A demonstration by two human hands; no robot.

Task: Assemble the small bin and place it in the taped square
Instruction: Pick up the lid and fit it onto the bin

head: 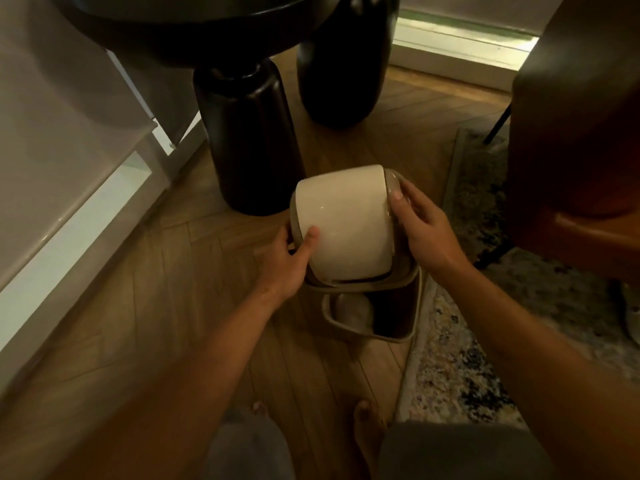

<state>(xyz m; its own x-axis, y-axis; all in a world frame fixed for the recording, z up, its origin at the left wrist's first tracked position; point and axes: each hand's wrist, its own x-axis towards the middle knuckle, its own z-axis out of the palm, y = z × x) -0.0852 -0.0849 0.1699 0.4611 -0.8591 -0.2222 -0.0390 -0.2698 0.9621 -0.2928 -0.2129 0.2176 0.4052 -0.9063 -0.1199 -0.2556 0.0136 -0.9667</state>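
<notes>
Fingers [403,195] of right hand [420,225] grip lid [343,220] rim; left hand [285,258] thumb pressed on cream dome | bin [372,318] open just below hands, on wood floor [194,306] | no readable writing

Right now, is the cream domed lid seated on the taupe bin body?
No. Both hands hold the cream domed lid tilted above the taupe bin body, whose mouth gapes open.

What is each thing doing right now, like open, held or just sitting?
Lid: tilted, held above the bin, not fitted yet.
Bin: open, standing on the floor.
Left hand: grip on the lid's left edge.
Right hand: grip on the lid's right edge.
Table: standing on the floor.
</notes>
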